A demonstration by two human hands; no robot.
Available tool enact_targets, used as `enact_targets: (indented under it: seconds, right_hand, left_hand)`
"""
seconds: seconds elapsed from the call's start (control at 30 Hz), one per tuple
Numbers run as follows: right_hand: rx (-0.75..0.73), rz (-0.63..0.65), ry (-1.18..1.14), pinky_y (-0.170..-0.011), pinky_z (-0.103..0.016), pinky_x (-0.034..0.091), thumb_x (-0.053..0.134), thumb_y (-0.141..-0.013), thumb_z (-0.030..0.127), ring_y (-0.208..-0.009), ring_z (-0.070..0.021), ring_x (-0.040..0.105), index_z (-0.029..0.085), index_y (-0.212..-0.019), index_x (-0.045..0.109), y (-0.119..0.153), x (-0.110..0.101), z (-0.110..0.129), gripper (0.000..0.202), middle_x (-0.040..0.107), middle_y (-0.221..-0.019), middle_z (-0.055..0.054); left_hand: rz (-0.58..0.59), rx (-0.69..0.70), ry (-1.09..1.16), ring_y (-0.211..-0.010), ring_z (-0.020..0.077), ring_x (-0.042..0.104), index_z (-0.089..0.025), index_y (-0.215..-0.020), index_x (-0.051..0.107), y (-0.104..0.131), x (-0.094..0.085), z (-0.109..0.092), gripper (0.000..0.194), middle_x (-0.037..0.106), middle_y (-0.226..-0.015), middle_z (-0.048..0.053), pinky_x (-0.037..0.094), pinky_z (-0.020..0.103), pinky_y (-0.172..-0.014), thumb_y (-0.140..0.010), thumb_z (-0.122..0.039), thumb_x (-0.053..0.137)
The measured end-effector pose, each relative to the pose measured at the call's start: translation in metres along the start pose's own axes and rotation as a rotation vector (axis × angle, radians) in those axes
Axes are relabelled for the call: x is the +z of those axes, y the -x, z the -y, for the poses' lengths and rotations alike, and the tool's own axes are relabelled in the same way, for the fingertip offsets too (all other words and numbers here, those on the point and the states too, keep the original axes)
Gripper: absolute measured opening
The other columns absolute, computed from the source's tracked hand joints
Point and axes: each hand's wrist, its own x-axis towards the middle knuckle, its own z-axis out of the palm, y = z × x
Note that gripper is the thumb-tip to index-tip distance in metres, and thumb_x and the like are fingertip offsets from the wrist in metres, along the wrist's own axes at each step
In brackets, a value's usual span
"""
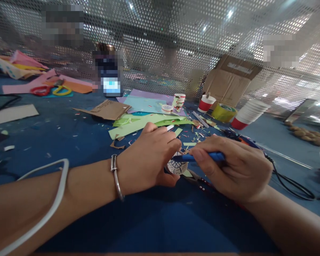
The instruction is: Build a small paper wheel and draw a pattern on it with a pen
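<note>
My left hand (152, 153) is closed round the edge of a small round white piece (180, 168) with dark lines and dots drawn on it. Between the thumb and fingers of my right hand (230, 165) is a blue pen (216, 156), its tip over the face of the white piece; I cannot tell whether it touches. Just below and to the right lie scissors (194, 179), partly hidden by my right hand. Paper scraps (178, 132) are scattered beyond my hands.
Coloured paper (146, 101), cardboard (110, 109) and a stack of small decorated pieces (179, 102) lie ahead. A red-and-white cup (206, 104), yellow-green tape (224, 113) and stacked cups (249, 112) stand right. More scissors (60, 90) lie left. A black cable (290, 188) runs right. Perforated mesh (154, 46) stands behind.
</note>
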Motion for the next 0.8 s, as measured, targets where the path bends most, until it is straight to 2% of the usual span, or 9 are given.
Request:
enact_targets:
  seconds: [0.57,0.8]
  right_hand:
    - [-0.015,-0.027,0.026,-0.057,-0.02,0.055,0.064,-0.093,0.02,-0.059,-0.01,0.069,0.022,-0.083,0.064,0.0004,0.0006,-0.0021,0.01,0.075,-0.072,0.003]
    - [-0.004,-0.027,0.045,-0.057,-0.022,0.056,0.065,-0.092,0.02,-0.059,-0.011,0.069,0.023,-0.083,0.065,0.0008,0.0003,-0.0031,0.01,0.075,-0.072,0.004]
  left_hand:
    - [-0.034,0.029,-0.03,-0.08,0.0204,0.048,-0.018,-0.083,0.055,0.0016,0.0006,0.001,0.033,0.055,-0.085,0.0,0.026,0.039,-0.077,-0.077,-0.045,0.071]
    - [-0.024,0.027,-0.043,-0.084,0.0216,0.05,-0.018,-0.088,0.058,0.0026,-0.0001,0.0002,0.033,0.057,-0.087,0.0,0.025,0.04,-0.079,-0.077,-0.046,0.071]
